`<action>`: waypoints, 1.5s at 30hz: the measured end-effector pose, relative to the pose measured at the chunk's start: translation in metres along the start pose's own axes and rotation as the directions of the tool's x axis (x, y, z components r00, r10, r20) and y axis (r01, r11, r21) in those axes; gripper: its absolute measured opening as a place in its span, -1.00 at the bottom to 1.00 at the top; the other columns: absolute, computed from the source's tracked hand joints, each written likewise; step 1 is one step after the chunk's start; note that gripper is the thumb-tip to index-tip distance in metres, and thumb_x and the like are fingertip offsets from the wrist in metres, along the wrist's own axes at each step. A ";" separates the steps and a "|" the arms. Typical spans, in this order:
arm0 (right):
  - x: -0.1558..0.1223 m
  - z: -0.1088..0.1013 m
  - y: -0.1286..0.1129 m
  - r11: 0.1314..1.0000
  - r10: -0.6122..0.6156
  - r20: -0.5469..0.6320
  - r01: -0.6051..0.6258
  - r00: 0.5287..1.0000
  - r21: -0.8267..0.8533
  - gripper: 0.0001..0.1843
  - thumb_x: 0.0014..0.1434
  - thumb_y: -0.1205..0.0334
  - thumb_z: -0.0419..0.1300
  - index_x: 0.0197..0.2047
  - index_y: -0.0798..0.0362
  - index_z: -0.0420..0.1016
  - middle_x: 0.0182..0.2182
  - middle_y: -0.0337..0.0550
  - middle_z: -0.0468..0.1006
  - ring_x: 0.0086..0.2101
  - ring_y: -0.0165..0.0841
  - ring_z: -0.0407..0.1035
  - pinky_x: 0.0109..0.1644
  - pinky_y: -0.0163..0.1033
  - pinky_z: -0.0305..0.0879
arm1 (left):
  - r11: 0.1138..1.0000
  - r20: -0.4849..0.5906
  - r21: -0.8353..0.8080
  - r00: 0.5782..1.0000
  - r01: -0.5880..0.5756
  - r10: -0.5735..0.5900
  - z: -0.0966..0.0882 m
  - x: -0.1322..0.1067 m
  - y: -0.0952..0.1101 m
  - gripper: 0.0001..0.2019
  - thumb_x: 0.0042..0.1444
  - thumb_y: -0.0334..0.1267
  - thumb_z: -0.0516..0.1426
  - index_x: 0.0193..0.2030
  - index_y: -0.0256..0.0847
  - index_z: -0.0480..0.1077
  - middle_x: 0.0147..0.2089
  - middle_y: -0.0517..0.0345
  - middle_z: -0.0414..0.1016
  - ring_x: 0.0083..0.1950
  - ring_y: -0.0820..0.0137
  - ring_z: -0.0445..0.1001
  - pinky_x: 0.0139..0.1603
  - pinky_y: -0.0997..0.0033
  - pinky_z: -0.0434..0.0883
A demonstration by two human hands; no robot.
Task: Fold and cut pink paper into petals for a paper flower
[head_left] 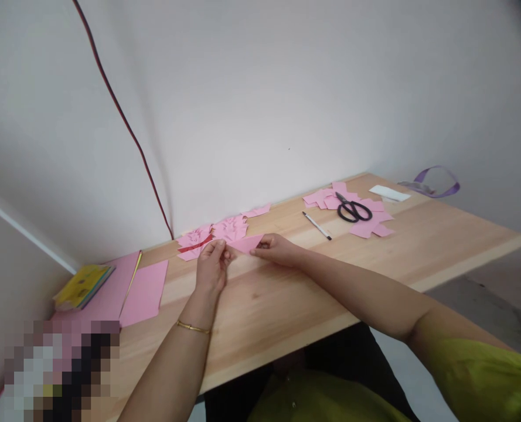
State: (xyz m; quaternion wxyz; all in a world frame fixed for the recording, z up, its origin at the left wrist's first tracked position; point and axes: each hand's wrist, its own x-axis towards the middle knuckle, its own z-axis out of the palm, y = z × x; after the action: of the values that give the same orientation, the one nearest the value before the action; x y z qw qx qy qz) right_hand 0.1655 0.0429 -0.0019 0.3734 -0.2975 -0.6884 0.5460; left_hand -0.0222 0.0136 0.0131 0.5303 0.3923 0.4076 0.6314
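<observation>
A small folded pink paper piece (247,242) lies low over the wooden table (286,293), held between both hands. My left hand (211,266) pinches its left end with the fingers closed. My right hand (276,248) presses and pinches its right end. A thin gold bangle sits on my left wrist. Just behind the hands lie several folded pink paper shapes (214,234) near the wall.
Black scissors (352,209) rest on pink paper scraps (368,220) at the back right, with a pen (316,225) beside them. White paper (390,193) and a purple ribbon (438,181) lie farther right. Pink sheets (143,292), a ruler-like strip (131,281) and a yellow book (83,285) sit at the left.
</observation>
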 end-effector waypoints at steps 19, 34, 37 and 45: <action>0.002 -0.021 -0.012 0.984 -0.062 -0.458 0.131 0.887 0.121 -0.69 0.03 -0.01 0.21 -0.42 0.08 0.33 -0.58 -0.35 0.28 -0.52 -0.52 0.14 -0.40 -0.37 0.09 | 0.822 0.129 0.569 0.985 0.022 -0.116 -0.004 -0.007 -0.012 -0.73 -0.06 -0.08 0.21 -0.49 -0.28 0.36 -0.57 0.22 0.38 -0.61 0.57 0.19 -0.57 0.54 0.08; -0.005 0.010 -0.013 0.994 -0.070 -0.026 0.068 0.997 -0.091 -0.70 0.08 0.07 0.16 -0.29 0.17 0.48 -0.42 -0.15 0.49 -0.39 -0.40 0.33 -0.28 -0.27 0.23 | 0.818 0.313 0.559 0.948 -0.135 -0.057 0.005 -0.014 -0.006 -0.77 0.08 -0.09 0.11 -0.41 -0.23 0.30 -0.50 0.23 0.33 -0.45 0.48 0.32 -0.39 0.48 0.25; -0.005 0.007 -0.014 0.992 -0.032 -0.081 0.021 0.996 -0.128 -0.70 0.07 0.06 0.14 -0.37 0.17 0.45 -0.50 -0.20 0.44 -0.46 -0.43 0.29 -0.35 -0.30 0.20 | 0.810 0.314 0.567 0.948 -0.146 -0.049 0.006 -0.014 -0.004 -0.78 0.09 -0.10 0.10 -0.37 -0.23 0.32 -0.49 0.24 0.34 -0.46 0.49 0.31 -0.39 0.47 0.26; -0.004 0.004 -0.014 0.989 -0.030 -0.181 0.003 0.983 -0.147 -0.71 0.05 0.04 0.16 -0.41 0.15 0.40 -0.52 -0.22 0.40 -0.47 -0.45 0.26 -0.36 -0.32 0.18 | 0.846 0.264 0.533 0.955 -0.024 -0.139 0.003 -0.014 -0.008 -0.78 0.03 -0.09 0.13 -0.41 -0.23 0.34 -0.51 0.22 0.40 -0.56 0.54 0.25 -0.50 0.52 0.17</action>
State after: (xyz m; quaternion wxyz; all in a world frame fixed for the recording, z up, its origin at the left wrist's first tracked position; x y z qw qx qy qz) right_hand 0.1641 0.0343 0.0101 0.4168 -0.3672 -0.6918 0.4613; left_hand -0.0144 0.0013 0.0060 0.4743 0.5999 0.4948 0.4128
